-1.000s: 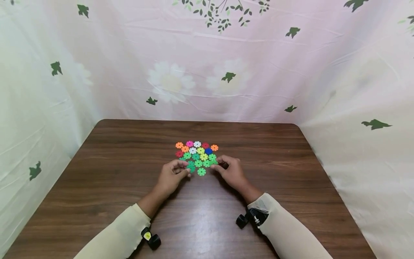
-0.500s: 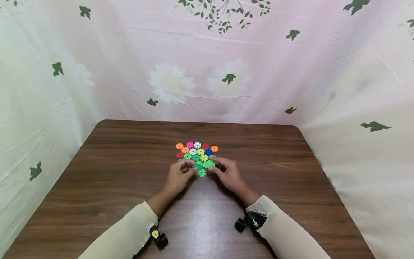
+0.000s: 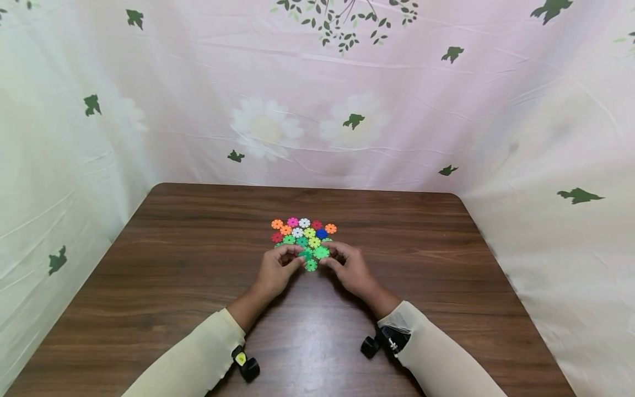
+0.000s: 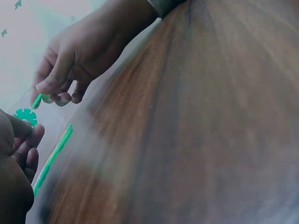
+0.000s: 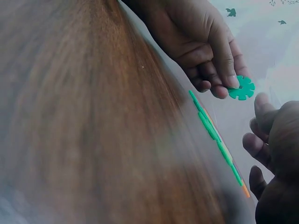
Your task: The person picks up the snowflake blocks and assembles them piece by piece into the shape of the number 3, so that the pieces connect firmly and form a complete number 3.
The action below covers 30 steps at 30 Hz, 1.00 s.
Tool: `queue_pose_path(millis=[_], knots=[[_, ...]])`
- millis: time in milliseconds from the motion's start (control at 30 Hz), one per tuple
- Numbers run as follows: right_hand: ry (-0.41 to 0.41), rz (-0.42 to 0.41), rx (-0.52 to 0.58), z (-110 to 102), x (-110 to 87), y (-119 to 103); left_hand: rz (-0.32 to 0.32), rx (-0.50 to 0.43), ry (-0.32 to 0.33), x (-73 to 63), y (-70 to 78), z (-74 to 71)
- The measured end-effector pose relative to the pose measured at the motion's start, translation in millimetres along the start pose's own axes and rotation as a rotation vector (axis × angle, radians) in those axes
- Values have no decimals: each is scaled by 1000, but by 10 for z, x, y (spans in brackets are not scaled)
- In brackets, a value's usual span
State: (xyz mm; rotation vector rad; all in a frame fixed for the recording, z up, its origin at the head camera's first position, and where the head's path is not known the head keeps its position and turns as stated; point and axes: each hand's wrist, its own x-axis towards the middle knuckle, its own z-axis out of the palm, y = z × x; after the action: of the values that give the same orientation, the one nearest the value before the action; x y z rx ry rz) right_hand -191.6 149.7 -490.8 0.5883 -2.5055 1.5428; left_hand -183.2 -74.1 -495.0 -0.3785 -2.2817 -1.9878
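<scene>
In the head view my left hand [image 3: 274,270] pinches a darker green notched plastic disc [image 3: 305,255] between thumb and fingers. Opposite it, my right hand [image 3: 354,271] pinches a bright green notched disc [image 3: 322,252]. The two discs are close together, with a small gap between them, over the near part of a flat cluster of similar discs [image 3: 302,241]. The left wrist view shows the darker disc [image 4: 27,115] in the near hand and the bright one [image 4: 37,101] almost edge-on in the far hand. Another green disc [image 3: 311,266] lies nearest the person.
Orange [image 3: 276,224], pink, white [image 3: 305,223], red, yellow and blue [image 3: 321,234] discs form the far part of the cluster on the brown wooden table [image 3: 198,231]. A patterned cloth [image 3: 307,99] hangs behind and at both sides. Each sleeve carries a black wrist camera [image 3: 249,369].
Over the first half second, my left hand came rightward and my right hand slightly leftward, each with its disc, bringing the discs closer together. Since then the hands have barely moved.
</scene>
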Motion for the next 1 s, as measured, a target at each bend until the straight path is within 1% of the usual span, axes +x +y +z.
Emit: queue_pose_path(millis=[133,267,433,633,867,1000], knots=[[-7,-2,4,1,-3,-5,-7,-16,5,-12,-9,1],[-5,-8,11,13,-4,-7,9,-31,10,-22,-13,-3],[1,-5,32,35,-11,-24,33,-32,-4,-25,-2,-12],[20,6,77,62,-19,-30,42,-37,-22,-23,-16,-16],[32,6,89,79,-19,-25,46,-19,-11,-30,-40,-13],[28,12,85,79,-24,-30,50,-30,-14,-35,-41,-11]])
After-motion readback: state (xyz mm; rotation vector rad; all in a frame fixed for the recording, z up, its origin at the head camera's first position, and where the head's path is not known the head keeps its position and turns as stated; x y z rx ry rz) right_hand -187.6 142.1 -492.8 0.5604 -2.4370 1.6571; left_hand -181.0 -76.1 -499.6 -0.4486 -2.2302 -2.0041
